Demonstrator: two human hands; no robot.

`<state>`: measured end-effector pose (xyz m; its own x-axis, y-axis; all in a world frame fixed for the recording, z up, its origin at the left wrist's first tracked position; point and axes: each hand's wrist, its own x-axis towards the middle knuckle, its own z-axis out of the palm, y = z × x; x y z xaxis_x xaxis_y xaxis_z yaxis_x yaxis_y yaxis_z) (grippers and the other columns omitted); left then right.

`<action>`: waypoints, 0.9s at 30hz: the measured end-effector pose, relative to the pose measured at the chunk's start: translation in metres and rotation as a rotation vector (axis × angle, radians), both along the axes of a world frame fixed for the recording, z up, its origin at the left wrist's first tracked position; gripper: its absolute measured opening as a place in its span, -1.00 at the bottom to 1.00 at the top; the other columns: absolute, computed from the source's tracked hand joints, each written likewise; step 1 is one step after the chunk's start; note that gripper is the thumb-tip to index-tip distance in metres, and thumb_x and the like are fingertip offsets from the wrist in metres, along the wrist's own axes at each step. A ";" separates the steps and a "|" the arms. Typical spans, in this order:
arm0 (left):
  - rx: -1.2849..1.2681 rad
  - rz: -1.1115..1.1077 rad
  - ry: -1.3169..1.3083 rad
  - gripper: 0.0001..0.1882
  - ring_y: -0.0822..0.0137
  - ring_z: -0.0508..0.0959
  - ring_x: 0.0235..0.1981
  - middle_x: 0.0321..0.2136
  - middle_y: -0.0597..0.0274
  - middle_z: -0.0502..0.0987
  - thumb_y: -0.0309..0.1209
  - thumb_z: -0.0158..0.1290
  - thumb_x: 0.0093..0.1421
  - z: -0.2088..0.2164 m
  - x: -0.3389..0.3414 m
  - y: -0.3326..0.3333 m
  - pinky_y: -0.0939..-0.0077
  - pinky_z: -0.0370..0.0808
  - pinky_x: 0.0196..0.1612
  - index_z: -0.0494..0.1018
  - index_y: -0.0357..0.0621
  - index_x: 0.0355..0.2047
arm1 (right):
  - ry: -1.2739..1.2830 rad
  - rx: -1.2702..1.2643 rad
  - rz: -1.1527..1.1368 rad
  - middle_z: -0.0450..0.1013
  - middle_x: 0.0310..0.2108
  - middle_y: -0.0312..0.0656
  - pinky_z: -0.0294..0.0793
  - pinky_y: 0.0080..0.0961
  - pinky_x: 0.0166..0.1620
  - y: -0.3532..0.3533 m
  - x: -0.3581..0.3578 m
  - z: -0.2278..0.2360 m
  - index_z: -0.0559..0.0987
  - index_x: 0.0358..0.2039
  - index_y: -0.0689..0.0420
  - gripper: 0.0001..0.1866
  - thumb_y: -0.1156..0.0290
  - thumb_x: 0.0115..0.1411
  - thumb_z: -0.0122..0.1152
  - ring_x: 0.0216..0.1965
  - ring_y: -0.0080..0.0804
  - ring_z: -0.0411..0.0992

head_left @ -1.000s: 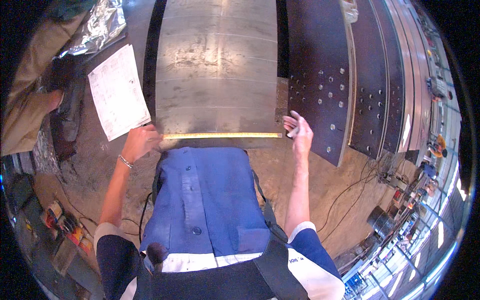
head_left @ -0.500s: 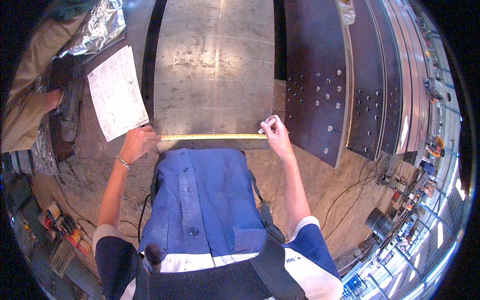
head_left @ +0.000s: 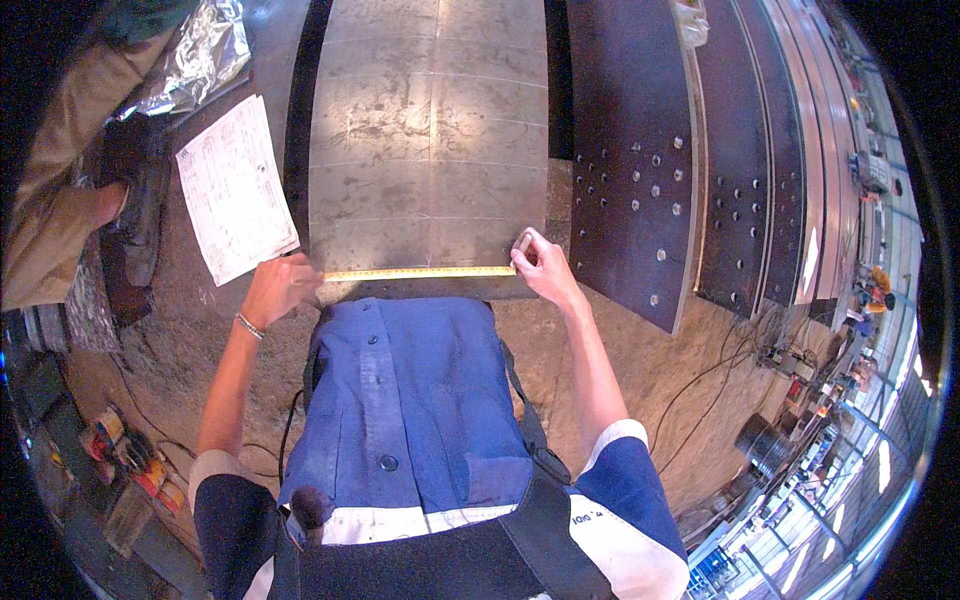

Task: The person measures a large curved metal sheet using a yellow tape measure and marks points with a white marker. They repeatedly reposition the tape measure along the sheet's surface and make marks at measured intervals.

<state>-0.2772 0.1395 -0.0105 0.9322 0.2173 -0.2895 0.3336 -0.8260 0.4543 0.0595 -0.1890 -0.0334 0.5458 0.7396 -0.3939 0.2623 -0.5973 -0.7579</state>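
A yellow tape measure (head_left: 420, 272) is stretched straight across the near end of a grey steel plate (head_left: 375, 190) scored with thin pale lines. My left hand (head_left: 283, 287) is closed on the tape's left end, at the plate's near left corner; its fingers hide what lies under them. At the near right corner my right hand (head_left: 543, 268) is closed in a pinch beside the tape's right end. The white chalk-like stick seen in it earlier is now mostly hidden by the fingers.
Printed sheets (head_left: 235, 190) lie left of the plate. Beyond them are crumpled silver foil (head_left: 205, 60) and another person's shoe (head_left: 142, 215). Dark steel plates with drilled holes (head_left: 635, 180) stand along the right. Cables (head_left: 715, 385) run over the floor, and coloured tools (head_left: 135, 455) lie at lower left.
My right hand has shifted slightly left and turned, so the white stick is mostly covered by the fingers. My left hand and the tape have hardly moved.
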 end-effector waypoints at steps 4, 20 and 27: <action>-0.015 -0.003 -0.034 -0.89 0.16 0.57 -0.48 -0.47 0.26 0.55 -0.33 0.25 0.06 -0.001 -0.001 0.000 0.26 0.48 -0.42 0.67 -0.01 -0.40 | 0.035 -0.031 0.053 0.46 -0.60 -0.11 0.36 -0.35 -0.48 0.002 0.002 0.004 0.47 -0.32 0.19 -0.83 0.37 0.21 0.22 -0.60 -0.39 0.39; -0.038 -0.013 -0.039 -0.86 0.15 0.57 -0.48 -0.46 0.24 0.55 -0.37 0.27 0.04 -0.003 -0.001 0.002 0.26 0.47 -0.44 0.67 -0.05 -0.35 | 0.002 -0.020 0.095 0.44 -0.62 -0.08 0.35 -0.34 -0.50 0.003 0.002 -0.004 0.46 -0.32 0.19 -0.85 0.39 0.21 0.20 -0.63 -0.35 0.40; -0.003 -0.009 -0.041 -0.88 0.22 0.58 -0.48 -0.48 0.29 0.56 -0.34 0.22 0.05 -0.003 -0.002 0.001 0.30 0.50 -0.42 0.69 0.05 -0.38 | -0.107 0.032 0.154 0.43 -0.61 0.02 0.38 -0.23 -0.47 0.007 -0.007 0.002 0.42 -0.31 0.21 -0.86 0.44 0.22 0.18 -0.58 -0.05 0.45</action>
<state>-0.2792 0.1401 -0.0131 0.9452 0.2080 -0.2516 0.3072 -0.8275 0.4700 0.0527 -0.1823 -0.0318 0.4630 0.8286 -0.3148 0.4287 -0.5202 -0.7387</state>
